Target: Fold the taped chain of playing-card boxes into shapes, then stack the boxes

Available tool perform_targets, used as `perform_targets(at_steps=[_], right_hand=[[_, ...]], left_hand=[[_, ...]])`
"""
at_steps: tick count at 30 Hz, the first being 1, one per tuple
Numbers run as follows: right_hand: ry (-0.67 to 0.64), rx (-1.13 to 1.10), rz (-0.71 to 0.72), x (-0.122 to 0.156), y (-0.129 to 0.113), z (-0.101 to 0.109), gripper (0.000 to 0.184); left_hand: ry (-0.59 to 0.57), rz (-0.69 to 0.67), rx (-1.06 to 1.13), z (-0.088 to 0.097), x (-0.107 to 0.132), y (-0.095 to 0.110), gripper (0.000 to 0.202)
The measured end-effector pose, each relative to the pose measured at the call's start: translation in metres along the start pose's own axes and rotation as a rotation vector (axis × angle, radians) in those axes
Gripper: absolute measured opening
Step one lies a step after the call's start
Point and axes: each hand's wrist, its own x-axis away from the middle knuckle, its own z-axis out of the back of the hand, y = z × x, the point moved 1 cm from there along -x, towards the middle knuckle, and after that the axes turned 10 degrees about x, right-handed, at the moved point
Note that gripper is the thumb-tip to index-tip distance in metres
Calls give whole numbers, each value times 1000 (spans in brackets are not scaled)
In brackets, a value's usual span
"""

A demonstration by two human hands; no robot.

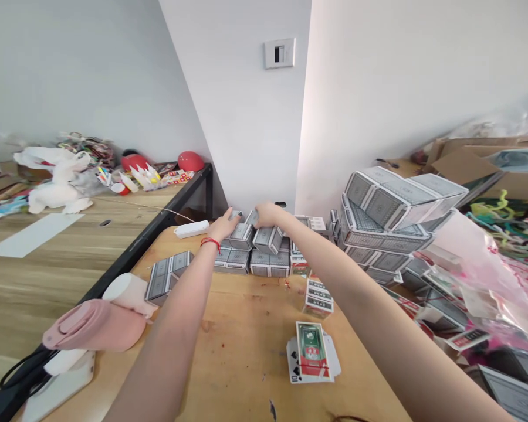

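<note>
Both arms reach far across the wooden table (pixel 242 328) to a low stack of grey card boxes (pixel 251 251) by the wall. My left hand (pixel 226 224), with a red string on the wrist, rests its fingers on the upper-left box (pixel 241 235). My right hand (pixel 267 214) covers the top of the neighbouring upper box (pixel 268 239). Whether either hand grips its box or just presses on it is unclear. Nearer me lies a loose bundle of playing cards (pixel 313 353) with a red-and-green card on top.
Large wrapped packs of card boxes (pixel 391 211) pile up at the right, beside pink plastic bags (pixel 484 275). Two small boxes (pixel 319 298) stand mid-table. A pink handheld device (pixel 94 325) sits at the left edge. A white power strip (pixel 191 228) lies near the wall. Toys clutter the neighbouring table (pixel 70 176).
</note>
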Motion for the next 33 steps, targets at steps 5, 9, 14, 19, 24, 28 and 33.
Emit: perform_targets(at_steps=[5, 9, 14, 19, 24, 28, 33], right_hand=[[5, -33, 25, 4, 24, -13, 33], [-1, -63, 16, 10, 38, -17, 42], [-35, -57, -8, 12, 47, -7, 32], [-182, -10, -87, 17, 50, 1, 30], [-257, 17, -117, 32, 52, -1, 34], [-177, 31, -154, 46, 57, -12, 70], [-47, 43, -176, 55, 60, -29, 69]], left_hand=[[27, 25, -40, 1, 6, 12, 67], [35, -10, -61, -1, 11, 35, 61], [22, -32, -68, -5, 14, 54, 52], [32, -2, -49, -10, 16, 54, 52], [78, 33, -22, -15, 22, 51, 55], [114, 52, 6, -19, 25, 48, 57], [139, 55, 39, -21, 25, 45, 57]])
